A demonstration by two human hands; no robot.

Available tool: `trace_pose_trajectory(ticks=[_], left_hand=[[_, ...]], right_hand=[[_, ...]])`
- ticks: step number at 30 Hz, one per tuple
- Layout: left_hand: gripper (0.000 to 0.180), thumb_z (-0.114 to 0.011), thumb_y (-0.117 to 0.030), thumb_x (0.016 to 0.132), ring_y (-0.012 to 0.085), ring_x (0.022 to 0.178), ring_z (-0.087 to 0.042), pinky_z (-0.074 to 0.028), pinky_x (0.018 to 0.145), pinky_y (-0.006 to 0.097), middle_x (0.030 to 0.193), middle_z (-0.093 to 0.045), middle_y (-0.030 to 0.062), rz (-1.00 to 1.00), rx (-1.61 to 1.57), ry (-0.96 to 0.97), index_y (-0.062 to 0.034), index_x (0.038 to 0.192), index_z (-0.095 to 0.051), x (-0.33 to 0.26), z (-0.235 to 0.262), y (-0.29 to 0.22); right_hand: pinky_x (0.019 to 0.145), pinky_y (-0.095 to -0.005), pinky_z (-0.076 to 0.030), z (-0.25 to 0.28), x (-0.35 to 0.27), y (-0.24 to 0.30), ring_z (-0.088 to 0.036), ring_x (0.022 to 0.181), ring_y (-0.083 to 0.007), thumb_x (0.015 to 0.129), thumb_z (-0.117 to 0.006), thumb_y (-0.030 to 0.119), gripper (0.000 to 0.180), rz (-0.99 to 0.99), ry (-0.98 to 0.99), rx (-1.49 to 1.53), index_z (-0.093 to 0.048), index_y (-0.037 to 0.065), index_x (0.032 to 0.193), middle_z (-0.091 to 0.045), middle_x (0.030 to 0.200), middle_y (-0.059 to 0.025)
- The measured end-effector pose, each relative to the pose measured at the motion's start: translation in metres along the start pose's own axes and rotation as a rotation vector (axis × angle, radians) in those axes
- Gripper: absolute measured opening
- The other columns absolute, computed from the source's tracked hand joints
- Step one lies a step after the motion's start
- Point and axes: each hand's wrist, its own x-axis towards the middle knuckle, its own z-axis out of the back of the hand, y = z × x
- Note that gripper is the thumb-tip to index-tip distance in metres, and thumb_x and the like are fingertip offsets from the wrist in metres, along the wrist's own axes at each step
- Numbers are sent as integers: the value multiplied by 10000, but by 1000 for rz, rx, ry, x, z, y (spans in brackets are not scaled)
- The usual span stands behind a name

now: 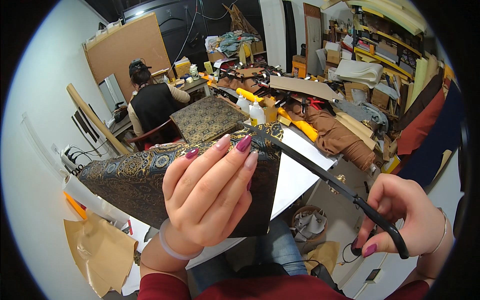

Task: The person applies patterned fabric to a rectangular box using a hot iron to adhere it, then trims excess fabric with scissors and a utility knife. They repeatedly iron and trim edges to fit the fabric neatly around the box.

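My left hand (210, 192) is bent against a dark board covered in brocade fabric (130, 185) with gold and blue patterns, fingertips near its upper right corner. The board is tilted up before me; what lies under my palm is hidden. Large black scissors (325, 176) are in my right hand (407, 215), fingers through the handles. Their blades reach up and left to the fabric at the board's top right edge, just beyond my left fingertips. How far the blades are apart is hard to tell.
A white-topped table (295, 182) lies under the board. Beyond are another brocade panel (210, 117), white glue bottles (257, 114) and a brown fabric roll (340, 142). A person (152, 105) sits at the back left. A waste basket (309, 223) stands below on the right.
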Motion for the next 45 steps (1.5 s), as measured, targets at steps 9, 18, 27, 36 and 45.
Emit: trace_pose_trajectory(ticks=[9,18,27,36,45], left_hand=[[319,-702,-65,823,248,1143,-715,-428,1023,371,1185,-742,75,-4,-14,2,-57,1128,-796,0,1,0],[312,-698,-61,824,245,1140,-715,-431,1015,359,1184,-747,77,0,-22,-4,-58,1120,-797,0,1,0],[307,-687,-38,825,240,1132,-719,-438,1012,356,1189,-754,86,5,-23,-13,-47,1115,-787,3,1,1],[361,-661,-113,890,316,1163,-702,-438,1031,359,1298,-698,221,206,-567,-163,23,1224,-665,6,0,7],[220,-648,-93,889,335,1242,-625,-449,1088,432,1390,-627,257,211,-523,225,14,1080,-657,21,30,11]], right_hand=[[618,-211,-551,0,-1,-1,-710,723,-105,744,-967,168,542,8,-17,-42,-510,5,986,-718,800,-106],[544,-194,-490,-3,0,-6,-670,652,-63,757,-962,210,529,61,-57,-56,-511,12,951,-694,710,-70],[503,-179,-421,-4,1,-13,-618,588,-39,780,-946,211,515,96,-126,-123,-497,28,952,-659,649,-46],[506,-294,-468,5,11,-39,-652,567,-244,722,-946,273,573,766,-676,-1160,-526,12,1012,-627,673,-91],[555,-347,-464,12,19,-53,-620,648,-258,838,-826,221,494,1032,-709,-1541,-535,-7,1165,-727,976,-168]])
